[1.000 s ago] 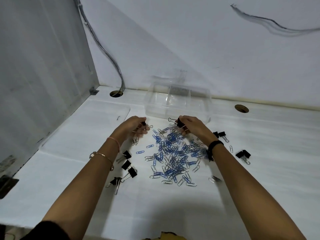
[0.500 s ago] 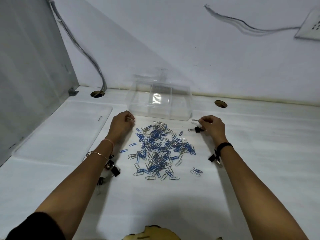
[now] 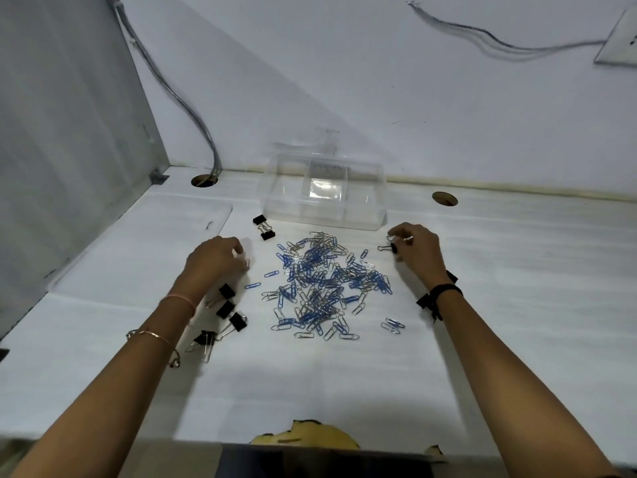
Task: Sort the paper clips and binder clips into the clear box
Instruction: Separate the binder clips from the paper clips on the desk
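**Q:** Which of your hands is better placed for the box just now?

**Me:** My right hand [image 3: 415, 248]. It sits just in front of the near right corner of the clear box [image 3: 322, 198], fingers curled, pinching a black binder clip [image 3: 388, 248] at the fingertips. The clip's wire handles point left, toward the heap, so its long axis runs roughly across me, along the box's front wall.

**Q:** And the left?

**Me:** My left hand [image 3: 215, 258] is curled low over the worktop [image 3: 517, 305], left of the heap. There seems to be something small and wiry at the fingertips, perhaps a paper clip, but it's too blurred for me to say whether I'm gripping it. It lies further from the box than the right.

**Q:** Where is everything else?

**Me:** The paper clips [image 3: 320, 284], blue and silver, lie in one loose heap between my hands, in front of the box. A pair of binder clips [image 3: 263, 227] sits near the box's left front corner, and a cluster of binder clips [image 3: 227, 313] lies by my left wrist. The box looks empty as far as I can tell; its dividers show through the clear walls.

**Q:** So the next move?

**Me:** I'd judge it's a short lift away from me and slightly left, up over the front wall, then a drop into the right-hand compartment. The wall is the thing to clear.
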